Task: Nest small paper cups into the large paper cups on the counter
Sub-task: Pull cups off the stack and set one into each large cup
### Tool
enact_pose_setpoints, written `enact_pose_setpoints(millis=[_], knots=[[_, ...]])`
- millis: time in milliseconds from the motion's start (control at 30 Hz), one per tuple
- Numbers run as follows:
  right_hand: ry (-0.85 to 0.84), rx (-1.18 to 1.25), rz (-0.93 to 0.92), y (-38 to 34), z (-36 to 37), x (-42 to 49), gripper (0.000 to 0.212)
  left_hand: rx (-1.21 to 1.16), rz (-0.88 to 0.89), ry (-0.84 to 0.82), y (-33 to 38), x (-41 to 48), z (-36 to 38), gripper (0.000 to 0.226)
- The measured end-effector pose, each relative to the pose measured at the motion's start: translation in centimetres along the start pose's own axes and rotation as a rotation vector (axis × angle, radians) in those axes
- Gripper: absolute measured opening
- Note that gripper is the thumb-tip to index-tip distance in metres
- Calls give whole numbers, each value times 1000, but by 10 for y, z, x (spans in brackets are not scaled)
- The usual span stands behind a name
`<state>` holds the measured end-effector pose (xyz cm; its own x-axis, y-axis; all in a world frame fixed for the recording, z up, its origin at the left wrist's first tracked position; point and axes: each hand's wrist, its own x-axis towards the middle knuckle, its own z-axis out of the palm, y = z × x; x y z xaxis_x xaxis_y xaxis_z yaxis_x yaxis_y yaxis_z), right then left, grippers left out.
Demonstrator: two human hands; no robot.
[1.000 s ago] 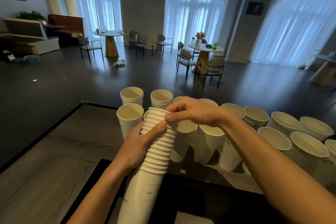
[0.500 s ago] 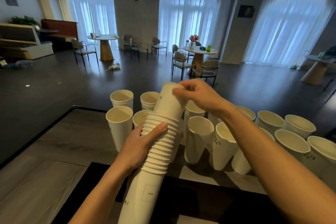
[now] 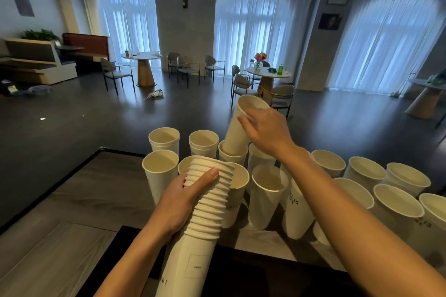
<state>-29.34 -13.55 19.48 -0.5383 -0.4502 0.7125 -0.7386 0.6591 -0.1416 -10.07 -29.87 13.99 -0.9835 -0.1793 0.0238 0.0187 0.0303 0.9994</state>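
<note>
My left hand [image 3: 183, 202] grips a tall stack of nested white paper cups [image 3: 207, 202], tilted up and away from me. My right hand [image 3: 266, 129] holds a single white paper cup [image 3: 237, 128] by its upper side, tilted, with its base inside the mouth of a large cup [image 3: 233, 155] in the back row. Several large white paper cups stand open on the counter, among them one at the front left [image 3: 160, 171] and one in the middle [image 3: 268, 194].
More large cups [image 3: 395, 205] crowd the right side of the counter [image 3: 79, 200], some printed with dark letters. The counter's dark edge runs along the left. Beyond lies a dark floor with round tables and chairs [image 3: 142, 67].
My right hand has pulled one cup off the top of the stack and carried it up, right and away, into the mouth of a back-row cup. My left hand keeps holding the stack.
</note>
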Motion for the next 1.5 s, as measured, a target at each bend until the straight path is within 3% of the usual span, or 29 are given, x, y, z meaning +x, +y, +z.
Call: enact_pose_setpoints(millis=[100,200,367,600,733,1000,1100,1167,1233,1333,1433,1500], knots=[[-159,-92,-67,0,15,1,34,-1,7,-7,0,2,0,46],[-428,-147,-66,-1,34,5,35,-10,3,-10,0,4,0,48],[-754,8,40,4,61,0,24,-14,7,-4,-1,6,-1,47],[-830,68,134,8,69,-2,23,-20,-11,-17,-8,5,-2,55],[-788,91,132,8,66,-6,24,-24,-9,-27,-10,2,2,54],[-491,132,137,0,45,-11,26,-28,7,-30,-9,-8,3,51],[-392,330,199,-11,19,-20,24,-31,13,-32,-10,-10,7,52],[-471,569,219,-22,-3,-25,25,-32,7,-44,-10,-9,11,51],[-663,733,189,-32,-25,-31,27,-36,10,-59,-9,-7,18,50],[-898,749,158,-40,-45,-40,22,-37,27,-62,-9,-6,28,47],[-970,785,136,-37,-55,-45,22,-11,23,-86,-10,-7,35,44],[-921,770,126,-32,-62,-50,15,2,19,-88,-12,-7,41,55]])
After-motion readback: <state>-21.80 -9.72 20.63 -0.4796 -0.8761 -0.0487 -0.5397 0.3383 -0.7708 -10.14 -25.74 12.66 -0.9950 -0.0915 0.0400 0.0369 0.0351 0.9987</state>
